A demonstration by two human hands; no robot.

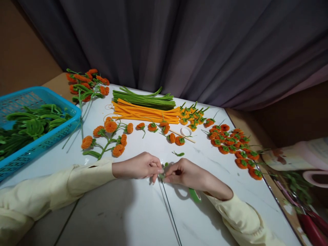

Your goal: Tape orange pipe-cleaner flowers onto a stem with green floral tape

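My left hand (pixel 145 166) and my right hand (pixel 186 173) meet above the middle of the white table, fingertips pinched together. Between them is the top end of a thin dark wire stem (pixel 168 205), which runs down toward me. A small green fuzzy tip (pixel 166 164) pokes out at the fingertips; the rest of that end is hidden by my fingers. Under my right wrist lies a roll of green tape (pixel 195 195). Just beyond my hands is a small loose green leaf (pixel 177 154).
A blue basket (pixel 77 111) of green leaves stands left. Orange pipe-cleaner flowers (pixel 110 125) form a branch; more orange flower heads (pixel 232 141) lie right. Green (pixel 146 99) and yellow pipe cleaners (pixel 146 112) lie behind, beside a white ring (pixel 186 131). Red-handled scissors (pixel 311 229) are far right.
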